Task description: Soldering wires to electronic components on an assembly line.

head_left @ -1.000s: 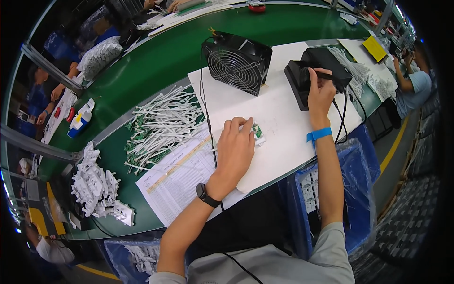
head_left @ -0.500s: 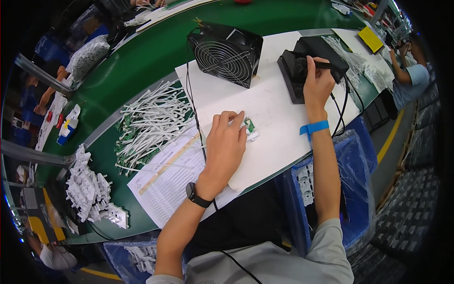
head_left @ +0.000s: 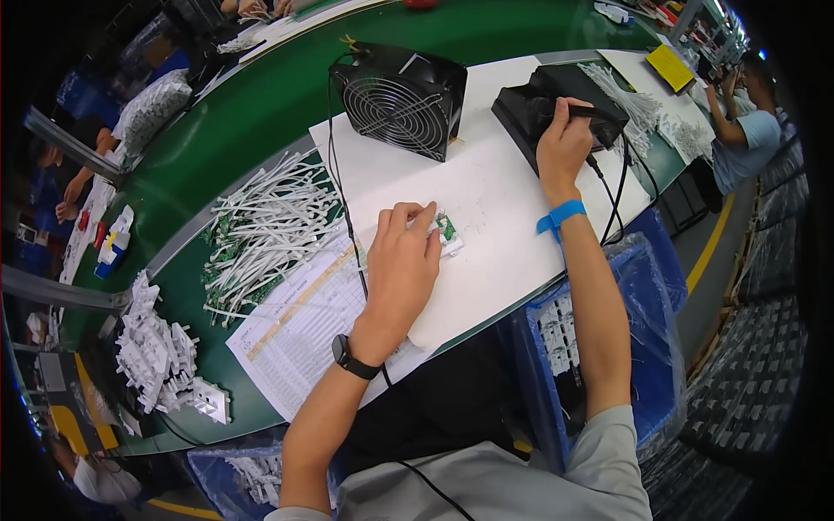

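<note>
My left hand (head_left: 404, 265) rests on the white board, its fingers closed on a small white plastic housing (head_left: 452, 247). A green circuit board (head_left: 446, 227) shows in the housing, beside my fingertips, which partly cover it. Farther right, my right hand (head_left: 565, 148) grips the dark handle of a soldering iron (head_left: 592, 113) over a black stand (head_left: 519, 122). The iron's tip is hidden. A blue strap (head_left: 565, 214) circles my right wrist, and a black watch (head_left: 346, 354) is on my left.
A black fan (head_left: 400, 100) stands behind my hands. White cables with green boards (head_left: 269, 226) lie left, above a printed sheet (head_left: 291, 347). White plastic parts (head_left: 156, 352) are heaped at the far left. A blue lined bin (head_left: 643, 347) sits below right. Other people work around the green bench.
The whole scene has shifted slightly left and up in the picture. Both hands keep nearly the same places against the housing and the stand.
</note>
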{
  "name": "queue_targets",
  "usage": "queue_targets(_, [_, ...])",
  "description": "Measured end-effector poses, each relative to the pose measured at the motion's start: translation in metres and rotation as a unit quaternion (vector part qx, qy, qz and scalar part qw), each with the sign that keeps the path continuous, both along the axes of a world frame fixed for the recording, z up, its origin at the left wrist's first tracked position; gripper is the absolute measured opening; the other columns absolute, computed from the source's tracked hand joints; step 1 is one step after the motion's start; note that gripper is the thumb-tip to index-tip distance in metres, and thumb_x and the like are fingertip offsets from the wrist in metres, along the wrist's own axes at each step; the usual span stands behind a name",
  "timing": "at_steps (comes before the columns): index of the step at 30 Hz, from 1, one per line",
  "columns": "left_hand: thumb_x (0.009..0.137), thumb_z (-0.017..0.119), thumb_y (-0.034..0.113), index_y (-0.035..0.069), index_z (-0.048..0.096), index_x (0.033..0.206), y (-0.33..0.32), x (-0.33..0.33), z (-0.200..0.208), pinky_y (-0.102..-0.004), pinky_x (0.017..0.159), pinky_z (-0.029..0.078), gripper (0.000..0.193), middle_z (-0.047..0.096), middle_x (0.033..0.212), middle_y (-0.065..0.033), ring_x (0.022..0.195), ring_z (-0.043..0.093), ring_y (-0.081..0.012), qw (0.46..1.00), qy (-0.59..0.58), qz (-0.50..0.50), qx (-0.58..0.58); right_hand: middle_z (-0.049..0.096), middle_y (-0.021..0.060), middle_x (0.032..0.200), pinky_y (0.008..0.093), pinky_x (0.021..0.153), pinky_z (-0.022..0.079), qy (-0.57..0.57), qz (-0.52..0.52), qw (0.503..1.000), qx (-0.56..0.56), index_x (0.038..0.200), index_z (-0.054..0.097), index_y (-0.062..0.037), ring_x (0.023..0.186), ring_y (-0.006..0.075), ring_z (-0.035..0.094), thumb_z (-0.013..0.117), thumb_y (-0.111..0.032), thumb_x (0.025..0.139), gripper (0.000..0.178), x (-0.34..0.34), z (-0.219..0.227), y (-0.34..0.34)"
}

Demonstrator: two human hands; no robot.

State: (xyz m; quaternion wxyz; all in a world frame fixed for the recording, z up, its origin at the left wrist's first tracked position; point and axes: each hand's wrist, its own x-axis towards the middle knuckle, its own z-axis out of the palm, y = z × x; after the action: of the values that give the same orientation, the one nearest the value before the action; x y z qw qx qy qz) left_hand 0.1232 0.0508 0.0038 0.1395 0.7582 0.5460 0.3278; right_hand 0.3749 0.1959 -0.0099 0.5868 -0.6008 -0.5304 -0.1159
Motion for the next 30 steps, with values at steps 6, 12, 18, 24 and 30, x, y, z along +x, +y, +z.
queue_targets(6, [0.091, 0.064, 0.005, -0.004, 0.066, 0.122, 0.0, 0.0, 0.002, -0.0394, 0.087, 0.052, 0.033, 0.06, 0.113, -0.0137, 0.106, 0.056, -0.0299, 1.0, -0.006, 0.0, -0.004, 0.069, 0.0222, 0.087, 0.0452, 0.072, 0.051, 0.068, 0.01, 0.997, 0.042, 0.104, 0.061, 0.0003, 0.082, 0.0416, 0.067, 0.052, -0.024, 0.106, 0.026, -0.007, 0.002, 0.005])
queue_targets(12, [0.092, 0.065, 0.009, 0.0, 0.067, 0.124, 0.001, 0.001, 0.002, -0.0386, 0.091, 0.05, 0.034, 0.061, 0.116, -0.0131, 0.109, 0.057, -0.0302, 1.0, -0.002, 0.002, -0.018, 0.066, 0.0153, 0.082, 0.0346, 0.07, 0.05, 0.078, 0.057, 0.993, 0.072, 0.105, 0.059, 0.0022, 0.073, 0.025, 0.064, 0.052, -0.024, 0.107, 0.027, -0.016, -0.004, 0.028])
queue_targets(18, [0.091, 0.065, 0.008, 0.0, 0.067, 0.124, 0.001, 0.002, 0.003, -0.0391, 0.09, 0.051, 0.033, 0.061, 0.116, -0.0132, 0.109, 0.057, -0.0308, 1.0, 0.003, 0.004, -0.014, 0.066, 0.0172, 0.084, 0.037, 0.072, 0.049, 0.1, 0.078, 0.99, 0.067, 0.105, 0.059, 0.0033, 0.076, 0.0302, 0.063, 0.051, -0.024, 0.107, 0.028, -0.029, 0.0, 0.041])
queue_targets(24, [0.09, 0.064, 0.005, -0.004, 0.065, 0.123, 0.001, 0.0, 0.0, -0.0403, 0.088, 0.051, 0.034, 0.06, 0.114, -0.0145, 0.106, 0.056, -0.0312, 1.0, -0.003, -0.008, 0.019, 0.067, 0.0261, 0.086, 0.0464, 0.07, 0.05, 0.104, 0.105, 0.986, 0.072, 0.105, 0.056, 0.0039, 0.083, 0.0458, 0.066, 0.051, -0.018, 0.106, 0.023, -0.038, 0.003, 0.052])
queue_targets(30, [0.09, 0.064, 0.006, -0.004, 0.065, 0.123, -0.001, -0.001, 0.0, -0.0399, 0.089, 0.051, 0.034, 0.06, 0.114, -0.0143, 0.107, 0.056, -0.0312, 1.0, -0.016, -0.005, 0.007, 0.068, 0.0187, 0.081, 0.0381, 0.069, 0.05, 0.169, 0.162, 0.97, 0.059, 0.101, 0.06, 0.0021, 0.073, 0.0285, 0.067, 0.06, -0.018, 0.102, 0.02, -0.033, 0.004, 0.045])
